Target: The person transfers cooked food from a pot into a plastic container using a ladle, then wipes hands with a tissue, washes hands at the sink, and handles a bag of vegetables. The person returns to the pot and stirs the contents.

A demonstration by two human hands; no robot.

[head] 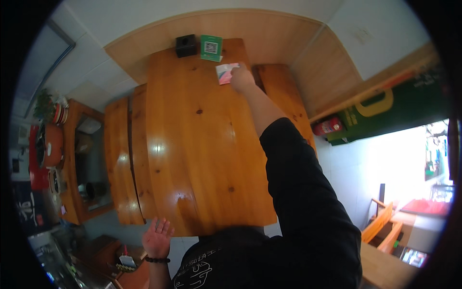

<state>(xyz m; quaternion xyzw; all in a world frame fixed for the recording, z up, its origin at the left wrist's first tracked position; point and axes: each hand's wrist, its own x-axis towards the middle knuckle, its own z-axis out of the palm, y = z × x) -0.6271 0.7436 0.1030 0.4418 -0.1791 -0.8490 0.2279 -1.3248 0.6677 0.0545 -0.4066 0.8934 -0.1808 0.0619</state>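
At the far end of a varnished wooden table [202,137], my right hand [243,79] grips the right side of a pink and white soft packet [223,75], perhaps tissues. The fingertips are partly hidden. Just behind the packet stands a green sign [211,48] bearing a printed code. A black box [186,46], with a round hole in its upper face, is left of the sign. My left hand [157,238] is low at the table's near left corner, palm showing, fingers somewhat apart and nothing in it. A dark bead bracelet [157,259] circles that wrist.
Wooden benches [119,159] flank the table on the left, and another bench [279,94] runs along its right. Wood panelling [281,36] closes off the far end. A red fire extinguisher [327,126] is beyond the right bench. At far left, a large orange-brown pot [50,144] rests on a cabinet.
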